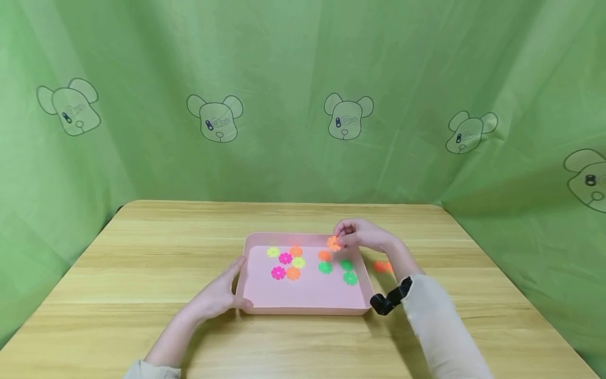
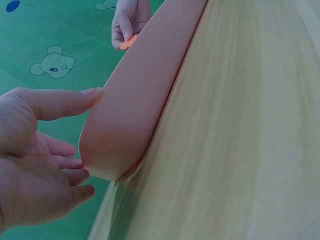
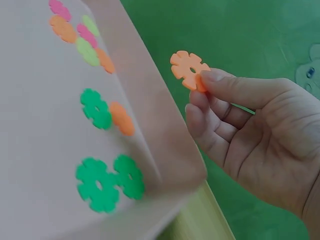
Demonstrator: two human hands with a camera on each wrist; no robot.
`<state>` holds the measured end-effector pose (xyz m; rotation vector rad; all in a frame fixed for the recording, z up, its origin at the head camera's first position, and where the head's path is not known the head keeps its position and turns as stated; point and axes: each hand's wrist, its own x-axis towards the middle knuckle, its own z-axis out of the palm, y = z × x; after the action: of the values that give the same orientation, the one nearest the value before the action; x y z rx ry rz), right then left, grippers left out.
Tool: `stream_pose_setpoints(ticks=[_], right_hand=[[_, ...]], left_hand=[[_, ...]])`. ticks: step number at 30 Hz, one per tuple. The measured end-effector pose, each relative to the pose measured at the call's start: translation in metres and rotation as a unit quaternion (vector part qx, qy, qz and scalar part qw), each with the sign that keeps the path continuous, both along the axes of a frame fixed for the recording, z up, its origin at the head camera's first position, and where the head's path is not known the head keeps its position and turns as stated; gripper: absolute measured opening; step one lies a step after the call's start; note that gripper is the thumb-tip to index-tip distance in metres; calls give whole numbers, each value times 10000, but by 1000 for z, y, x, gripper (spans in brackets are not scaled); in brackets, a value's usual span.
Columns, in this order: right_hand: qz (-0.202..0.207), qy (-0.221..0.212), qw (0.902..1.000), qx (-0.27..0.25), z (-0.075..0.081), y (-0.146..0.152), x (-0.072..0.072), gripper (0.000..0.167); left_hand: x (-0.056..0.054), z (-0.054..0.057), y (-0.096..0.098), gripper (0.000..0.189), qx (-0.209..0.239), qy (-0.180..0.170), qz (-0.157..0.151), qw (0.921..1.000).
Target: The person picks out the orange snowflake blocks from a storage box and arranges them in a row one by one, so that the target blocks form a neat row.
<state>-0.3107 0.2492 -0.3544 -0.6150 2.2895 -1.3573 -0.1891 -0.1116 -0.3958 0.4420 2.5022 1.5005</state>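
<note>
A shallow pink tray (image 1: 307, 310) holds several snowflake building discs in yellow, pink, orange and green. Above its far right edge, my right hand (image 1: 364, 234) pinches an orange snowflake disc (image 3: 189, 70) between thumb and fingers. My left hand (image 1: 218, 295) rests against the tray's near left corner, its thumb (image 2: 65, 103) straight to the rim and its other fingers relaxed along the side wall. Within the tray, a green disc (image 3: 95, 108) and an orange disc (image 3: 122, 118) lie together near two more green discs (image 3: 98, 185), one overlapping the other.
On the wooden table (image 1: 142, 263), orange discs (image 1: 382, 266) lie right of the tray, partly behind my right forearm. A black wrist mount (image 1: 390, 300) overlaps the tray's near right corner in the head view. Green curtains (image 1: 284, 52) with bear-head prints hang around the table.
</note>
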Motion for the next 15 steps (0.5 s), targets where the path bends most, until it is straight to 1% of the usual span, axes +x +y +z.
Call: stream_pose_setpoints(ticks=[5, 10, 15], right_hand=[[-241, -79, 9996, -131, 2, 18, 3, 16], [-614, -147, 9975, -321, 1, 40, 12, 19], [-915, -118, 9945, -499, -3, 66, 21, 14]], left_hand=[[0, -1, -1, 104, 42, -17, 6, 10000], [0, -1, -1, 104, 55, -44, 18, 10000], [-1, -1, 0, 104, -2, -38, 13, 10000]])
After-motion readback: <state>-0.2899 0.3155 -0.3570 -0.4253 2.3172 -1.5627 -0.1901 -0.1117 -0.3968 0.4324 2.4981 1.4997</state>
